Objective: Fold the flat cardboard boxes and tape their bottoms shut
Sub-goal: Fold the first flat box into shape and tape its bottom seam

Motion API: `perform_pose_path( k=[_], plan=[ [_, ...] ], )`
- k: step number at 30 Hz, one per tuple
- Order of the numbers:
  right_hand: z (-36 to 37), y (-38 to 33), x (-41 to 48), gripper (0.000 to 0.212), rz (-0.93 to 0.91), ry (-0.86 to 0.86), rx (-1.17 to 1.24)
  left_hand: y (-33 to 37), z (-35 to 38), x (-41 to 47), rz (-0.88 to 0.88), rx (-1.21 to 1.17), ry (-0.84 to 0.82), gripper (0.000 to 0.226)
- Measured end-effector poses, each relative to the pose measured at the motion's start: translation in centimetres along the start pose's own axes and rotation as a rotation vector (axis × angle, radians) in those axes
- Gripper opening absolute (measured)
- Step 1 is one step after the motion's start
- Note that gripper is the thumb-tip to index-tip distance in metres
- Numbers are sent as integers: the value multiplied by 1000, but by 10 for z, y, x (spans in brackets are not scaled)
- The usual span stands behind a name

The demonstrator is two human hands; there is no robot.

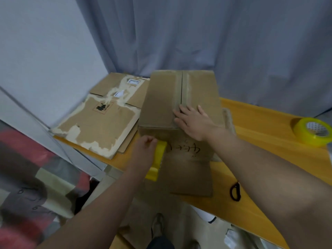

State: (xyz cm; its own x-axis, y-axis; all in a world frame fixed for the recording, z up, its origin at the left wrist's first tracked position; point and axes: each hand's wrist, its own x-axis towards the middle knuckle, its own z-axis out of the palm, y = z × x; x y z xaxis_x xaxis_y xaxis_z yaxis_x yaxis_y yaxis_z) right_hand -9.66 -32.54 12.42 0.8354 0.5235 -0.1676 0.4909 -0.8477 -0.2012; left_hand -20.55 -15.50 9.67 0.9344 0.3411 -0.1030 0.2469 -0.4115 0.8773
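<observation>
Smooth orange wood counter [260, 119] in a corner, grey-blue curtain [197, 33] behind, pale wall [36, 60] left. Brown cardboard box [161, 97] stands mid-counter, bottom up, two flaps meeting at a centre seam; stack of flat boxes [100, 123] with torn, peeled faces lies just left of it, spare tape roll [312, 132] far right, black-handled scissors [235, 192] near the front edge. My right hand [194, 121] presses flat on the seam, fingers straight and apart; my left hand [143, 151] has its fingers clamped on a yellow tape roll [158, 155] held against the box's near side.
</observation>
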Motion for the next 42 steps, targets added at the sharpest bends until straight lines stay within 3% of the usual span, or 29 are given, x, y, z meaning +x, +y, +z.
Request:
perform_pose_path(
  k=[6, 10, 14, 19, 21, 23, 25, 29, 31, 34, 36, 42],
  plan=[
    [11, -9, -20, 60, -42, -10, -208, 7, 5, 11, -25, -25, 42, 10],
    [43, -20, -20, 59, 62, 197, -310, 5, 5, 11, -13, 1, 22, 10],
    [74, -19, -15, 76, 73, 505, -374, -7, 5, 8, -16, 111, -10, 7],
    [84, -24, -9, 88, 110, 593, -375, -16, 4, -4, 5, 120, -9, 9],
    [83, -27, -20, 78, 35, 695, -201, -18, 1, -7, 67, 144, 30, 9],
    [78, -34, -44, 60, -60, 734, 197, -16, -5, -13, 124, 81, 33, 5],
    [69, -47, -71, 55, -23, 573, 640, -12, -8, -20, 194, 26, 15, 7],
    [44, -68, -99, 59, 202, 87, 1361, 7, -6, -35, 322, -38, -7, 10],
    [41, -70, -105, 40, 162, 105, 1434, 16, -3, -41, 331, -27, -31, 10],
    [40, -70, -110, 12, 227, 329, 1432, 24, -1, -44, 360, 22, -54, 12],
    [36, -68, -113, 7, 236, 395, 1398, 27, 0, -45, 366, 56, -64, 13],
    [12, -54, -116, 4, 147, 360, 1164, 43, 4, -50, 362, 143, -43, 39]
  ],
)
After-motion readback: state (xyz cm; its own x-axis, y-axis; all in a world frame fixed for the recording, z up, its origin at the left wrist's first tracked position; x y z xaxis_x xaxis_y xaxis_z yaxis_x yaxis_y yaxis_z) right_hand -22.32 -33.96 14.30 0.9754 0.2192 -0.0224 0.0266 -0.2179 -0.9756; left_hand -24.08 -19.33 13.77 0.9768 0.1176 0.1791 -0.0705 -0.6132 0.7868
